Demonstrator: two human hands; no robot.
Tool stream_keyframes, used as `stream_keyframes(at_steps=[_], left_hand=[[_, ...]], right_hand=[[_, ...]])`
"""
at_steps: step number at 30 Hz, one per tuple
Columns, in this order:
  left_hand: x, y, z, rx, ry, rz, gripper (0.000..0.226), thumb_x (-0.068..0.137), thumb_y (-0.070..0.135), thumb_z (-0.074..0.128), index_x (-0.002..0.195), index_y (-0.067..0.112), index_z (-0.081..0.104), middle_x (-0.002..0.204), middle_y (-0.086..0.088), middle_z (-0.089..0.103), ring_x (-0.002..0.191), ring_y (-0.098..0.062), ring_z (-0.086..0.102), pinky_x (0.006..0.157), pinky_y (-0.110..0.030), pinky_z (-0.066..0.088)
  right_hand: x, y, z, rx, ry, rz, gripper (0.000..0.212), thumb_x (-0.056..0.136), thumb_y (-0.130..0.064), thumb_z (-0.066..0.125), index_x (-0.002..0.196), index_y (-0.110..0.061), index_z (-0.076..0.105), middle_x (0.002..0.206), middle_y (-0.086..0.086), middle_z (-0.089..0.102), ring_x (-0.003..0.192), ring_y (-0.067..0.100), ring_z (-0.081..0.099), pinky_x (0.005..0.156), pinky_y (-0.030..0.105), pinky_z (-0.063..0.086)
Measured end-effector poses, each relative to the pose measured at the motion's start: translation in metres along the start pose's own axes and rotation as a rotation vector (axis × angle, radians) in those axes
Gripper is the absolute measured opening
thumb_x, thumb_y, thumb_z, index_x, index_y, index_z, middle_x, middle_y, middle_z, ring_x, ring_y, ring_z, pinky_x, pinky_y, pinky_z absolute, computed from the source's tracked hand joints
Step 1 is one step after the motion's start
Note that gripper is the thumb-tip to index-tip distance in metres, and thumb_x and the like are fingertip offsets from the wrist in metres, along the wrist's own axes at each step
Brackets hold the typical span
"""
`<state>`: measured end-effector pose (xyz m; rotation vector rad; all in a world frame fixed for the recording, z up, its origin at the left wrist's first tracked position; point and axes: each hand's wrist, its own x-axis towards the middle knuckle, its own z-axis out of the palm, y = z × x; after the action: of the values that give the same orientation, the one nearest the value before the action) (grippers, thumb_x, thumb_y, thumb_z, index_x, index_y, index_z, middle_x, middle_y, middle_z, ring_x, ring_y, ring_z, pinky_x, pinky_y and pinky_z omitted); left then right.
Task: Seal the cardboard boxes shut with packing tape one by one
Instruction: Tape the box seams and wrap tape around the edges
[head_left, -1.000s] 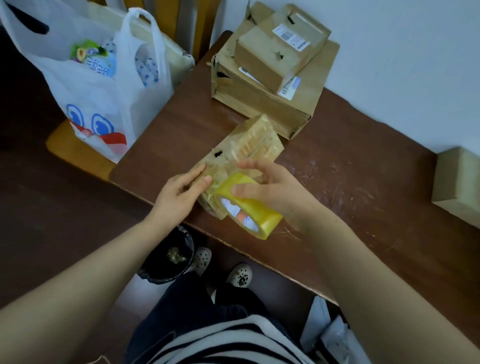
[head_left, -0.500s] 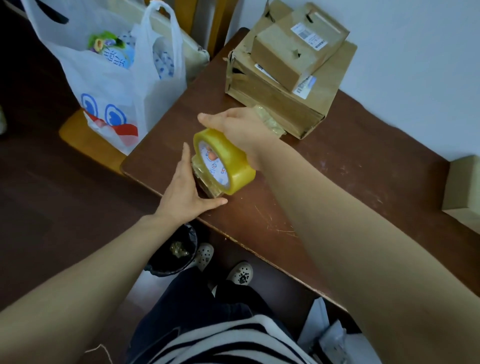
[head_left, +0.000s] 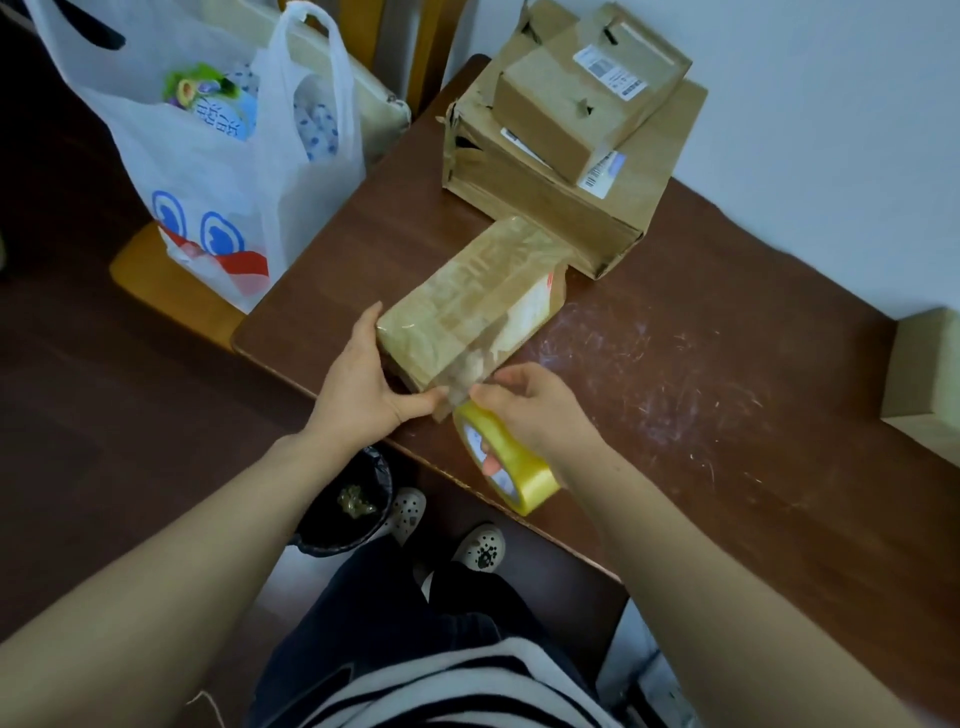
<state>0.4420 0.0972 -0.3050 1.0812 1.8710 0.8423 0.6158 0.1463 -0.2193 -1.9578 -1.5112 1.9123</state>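
Observation:
A small cardboard box (head_left: 470, 304), wrapped in shiny clear tape, lies flat on the brown table (head_left: 701, 395) near its front edge. My left hand (head_left: 363, 384) holds the box's near left corner, fingers straight along the side and thumb across the near end. My right hand (head_left: 535, 410) grips a yellow roll of packing tape (head_left: 511, 470) just off the box's near end, with a fingertip showing through the core. A strip of clear tape runs from the roll up onto the box.
Two stacked cardboard boxes (head_left: 571, 150) with shipping labels stand at the table's back left. Another box (head_left: 924, 379) sits at the right edge. A white plastic bag (head_left: 208, 171) rests on a wooden stool left of the table. A black bin (head_left: 348, 504) stands below.
The box has been laid flat from standing on end. My right hand has brought the roll from over the top of the box down to its near end. My left hand shifted to the corner.

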Motion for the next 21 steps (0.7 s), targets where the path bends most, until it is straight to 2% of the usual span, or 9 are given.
stream_keyframes(at_steps=[3, 5, 8, 10, 12, 14, 16, 18, 21], left_hand=[[-0.007, 0.007, 0.001, -0.285, -0.057, -0.119, 0.121, 0.048, 0.044, 0.086, 0.148, 0.013, 0.025, 0.139, 0.003, 0.038, 0.122, -0.015, 0.051, 0.102, -0.033, 0.045], [-0.004, 0.009, -0.002, -0.32, -0.074, -0.162, 0.116, 0.052, 0.036, 0.086, 0.148, 0.009, 0.026, 0.143, -0.005, 0.039, 0.121, -0.016, 0.053, 0.098, -0.027, 0.046], [0.003, 0.01, -0.015, -0.315, -0.104, -0.213, 0.116, 0.059, 0.028, 0.086, 0.152, 0.007, 0.018, 0.138, -0.001, 0.049, 0.117, -0.011, 0.054, 0.084, -0.011, 0.043], [0.01, 0.009, -0.026, -0.31, -0.092, -0.226, 0.109, 0.066, 0.024, 0.084, 0.151, 0.005, 0.018, 0.127, 0.0, 0.056, 0.112, -0.008, 0.054, 0.081, -0.007, 0.042], [0.015, 0.008, -0.036, -0.337, -0.072, -0.235, 0.099, 0.07, 0.026, 0.081, 0.149, 0.003, 0.025, 0.121, 0.0, 0.058, 0.112, -0.01, 0.055, 0.094, -0.016, 0.043], [0.015, 0.005, -0.045, -0.393, -0.101, -0.27, 0.095, 0.068, 0.035, 0.078, 0.146, 0.004, 0.034, 0.124, 0.001, 0.058, 0.115, -0.014, 0.057, 0.102, -0.031, 0.045], [0.014, 0.001, -0.048, -0.375, -0.152, -0.286, 0.081, 0.069, 0.04, 0.074, 0.139, 0.009, 0.047, 0.125, 0.004, 0.06, 0.117, -0.015, 0.056, 0.099, -0.03, 0.047], [0.012, -0.002, -0.046, -0.306, -0.045, -0.218, 0.059, 0.078, 0.034, 0.073, 0.132, 0.018, 0.056, 0.117, 0.01, 0.061, 0.119, -0.009, 0.054, 0.093, -0.02, 0.044], [0.005, 0.0, -0.045, -0.047, 0.295, 0.132, 0.061, 0.084, 0.022, 0.073, 0.139, 0.013, 0.048, 0.126, -0.003, 0.052, 0.116, 0.008, 0.046, 0.098, -0.006, 0.032]], right_hand=[[0.004, -0.015, -0.005, -0.165, -0.011, -0.037, 0.038, 0.088, -0.032, 0.061, 0.115, -0.009, 0.046, 0.074, 0.009, 0.07, 0.047, 0.024, 0.067, 0.06, 0.032, 0.056], [0.006, -0.026, -0.004, -0.273, -0.027, -0.04, 0.027, 0.089, -0.033, 0.059, 0.102, -0.011, 0.051, 0.068, 0.009, 0.071, 0.05, 0.018, 0.066, 0.074, 0.039, 0.057], [0.004, -0.046, 0.001, -0.329, -0.003, -0.052, 0.033, 0.089, -0.04, 0.061, 0.106, -0.015, 0.049, 0.096, 0.0, 0.06, 0.041, 0.005, 0.057, 0.06, 0.023, 0.045], [0.002, -0.057, 0.005, -0.206, -0.099, -0.051, 0.046, 0.086, -0.04, 0.064, 0.116, -0.008, 0.048, 0.111, 0.002, 0.051, 0.04, 0.009, 0.06, 0.067, 0.026, 0.048], [0.0, -0.064, 0.007, -0.064, -0.196, -0.102, 0.049, 0.084, -0.029, 0.066, 0.123, -0.005, 0.049, 0.113, 0.012, 0.056, 0.052, 0.022, 0.064, 0.079, 0.034, 0.053], [-0.003, -0.071, 0.007, 0.023, -0.213, -0.154, 0.05, 0.083, -0.019, 0.067, 0.129, -0.011, 0.048, 0.115, 0.019, 0.061, 0.06, 0.027, 0.064, 0.076, 0.034, 0.055], [-0.005, -0.078, 0.007, 0.086, -0.219, -0.173, 0.054, 0.084, -0.016, 0.069, 0.133, -0.016, 0.046, 0.113, 0.022, 0.062, 0.057, 0.028, 0.063, 0.067, 0.034, 0.057], [-0.004, -0.086, 0.012, 0.132, -0.22, -0.217, 0.049, 0.087, -0.016, 0.069, 0.131, -0.014, 0.047, 0.096, 0.018, 0.065, 0.05, 0.027, 0.061, 0.055, 0.031, 0.056], [0.005, -0.099, 0.026, 0.087, -0.126, -0.311, 0.043, 0.09, -0.02, 0.066, 0.126, -0.007, 0.048, 0.081, 0.012, 0.065, 0.042, 0.023, 0.058, 0.049, 0.025, 0.053]])
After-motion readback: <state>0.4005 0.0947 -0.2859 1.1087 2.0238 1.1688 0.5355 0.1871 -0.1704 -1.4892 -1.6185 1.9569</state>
